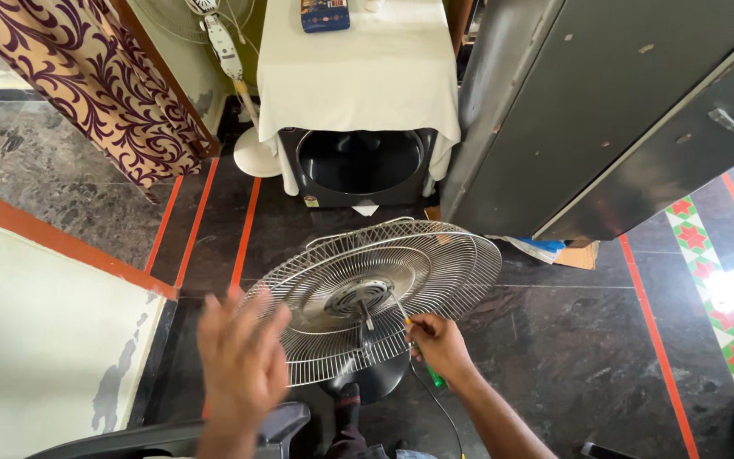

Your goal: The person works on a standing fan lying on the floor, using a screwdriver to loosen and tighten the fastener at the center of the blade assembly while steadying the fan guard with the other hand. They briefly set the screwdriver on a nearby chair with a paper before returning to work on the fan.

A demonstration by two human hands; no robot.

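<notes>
Fan grille: we saw one round wire fan grille (384, 293) tilted over a dark base, low on the dark stone floor (571, 348) in the middle of the view.
Right hand: our right hand (437, 342) was closed around a thin tool, a screwdriver (422, 357) with a green handle end, held against the near side of the grille by its hub.
Left hand: our left hand (239, 361) was open, fingers spread and blurred, raised in front of the grille's left edge; it held nothing, and we could not tell whether it touched the wires.
In the way: the left hand covered part of the grille's left rim; a dark cable ran from under the grille toward us.
Behind: one speaker-like dark box (358, 166) stood under a white cloth (358, 76), well behind the grille; one white pedestal fan stand (252, 144) stood just left of it.
Right: one grey metal cupboard (605, 110) stood near the grille, with a blue and white bag (537, 248) at its foot.
Left: one patterned curtain (87, 85) hung well apart.
Count: two hands, one grille, one screwdriver.
</notes>
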